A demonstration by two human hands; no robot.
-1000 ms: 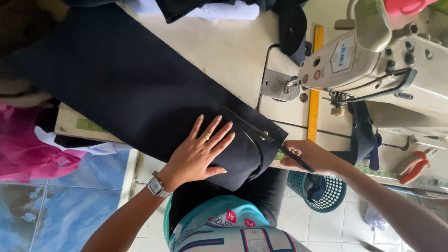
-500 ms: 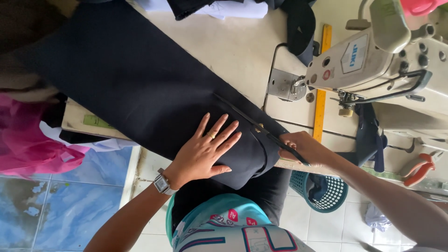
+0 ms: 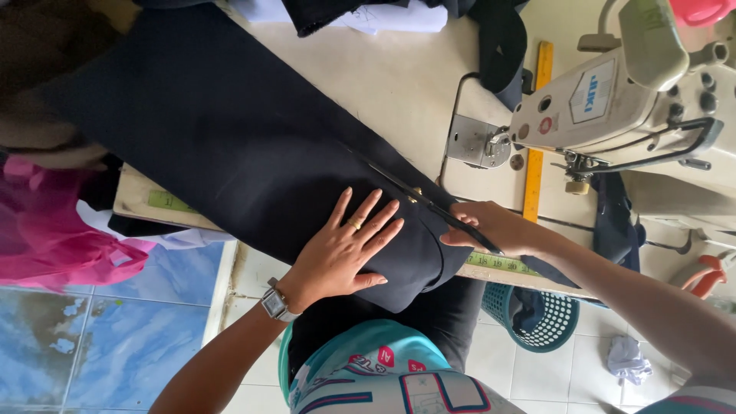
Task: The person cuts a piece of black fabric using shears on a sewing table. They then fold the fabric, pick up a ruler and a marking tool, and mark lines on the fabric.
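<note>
Dark fabric (image 3: 230,146): long axis diagonal across the tabletop (image 3: 399,84), near end overhanging its near edge; left hand (image 3: 345,249) spread flat on it, right hand (image 3: 491,228) pinching its seam edge alongside.

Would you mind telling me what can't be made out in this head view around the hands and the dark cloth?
- Right hand: its fingertips curl over the dark cloth, so the thin dark tool it grips is too slim to identify.
- Dark cloth: its far end runs off the top-left edge.
- Sewing machine: cut off by the right edge; its needle area is too small to read.
- Left hand: the palm hides the cloth beneath.
</note>
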